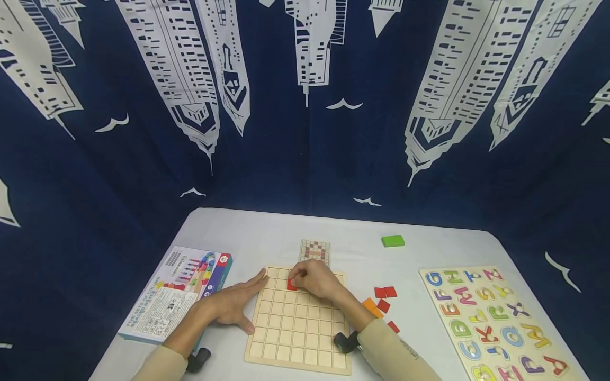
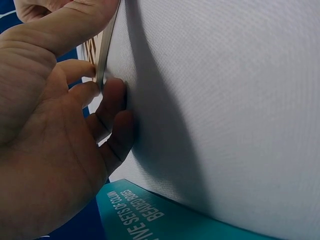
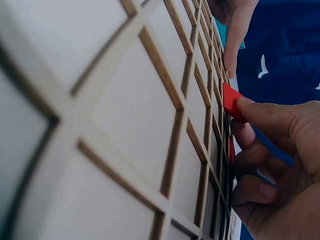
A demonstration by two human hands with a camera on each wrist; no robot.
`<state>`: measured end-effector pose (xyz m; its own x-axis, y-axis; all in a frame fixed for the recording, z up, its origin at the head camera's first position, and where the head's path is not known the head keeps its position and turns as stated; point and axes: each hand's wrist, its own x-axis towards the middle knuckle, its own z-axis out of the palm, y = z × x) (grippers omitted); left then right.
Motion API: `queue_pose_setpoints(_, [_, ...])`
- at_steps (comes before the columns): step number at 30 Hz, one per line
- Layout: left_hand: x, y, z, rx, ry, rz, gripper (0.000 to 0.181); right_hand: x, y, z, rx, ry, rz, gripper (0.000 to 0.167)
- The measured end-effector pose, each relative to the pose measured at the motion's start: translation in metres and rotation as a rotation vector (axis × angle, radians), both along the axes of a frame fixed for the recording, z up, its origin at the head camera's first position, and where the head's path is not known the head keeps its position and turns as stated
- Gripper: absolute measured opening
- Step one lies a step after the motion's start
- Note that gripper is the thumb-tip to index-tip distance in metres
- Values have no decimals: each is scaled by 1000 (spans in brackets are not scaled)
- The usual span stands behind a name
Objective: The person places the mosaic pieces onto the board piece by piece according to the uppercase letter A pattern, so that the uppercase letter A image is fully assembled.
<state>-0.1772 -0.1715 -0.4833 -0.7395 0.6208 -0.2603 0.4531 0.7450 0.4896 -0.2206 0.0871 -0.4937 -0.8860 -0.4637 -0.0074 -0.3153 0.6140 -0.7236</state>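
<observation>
Most of the grid board [image 1: 289, 323] bare; right hand [image 1: 313, 278] pinches red tile [image 3: 232, 102] near 12 o'clock, perhaps one laid beneath. Loose tiles [image 1: 383, 306] wait, 3 o'clock. Left hand [image 1: 233, 302] spread, 9.

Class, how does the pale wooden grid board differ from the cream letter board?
The pale wooden grid board has square cells; the cream letter board holds colourful letters. The left hand touches the grid board's edge and the right hand pinches a red square tile over it; neither touches the letter board. The grid board lies centrally, the letter board to the right. Both lie flat on the white table.
</observation>
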Motion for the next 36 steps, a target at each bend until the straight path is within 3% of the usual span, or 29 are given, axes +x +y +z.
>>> queue_pose_setpoints(9, [0, 0, 1, 8, -15, 8, 121, -1, -1, 1, 22, 5, -30, 5])
queue_pose_setpoints(36, [0, 0, 1, 7, 0, -10, 120, 0, 1, -2, 26, 18, -3, 11])
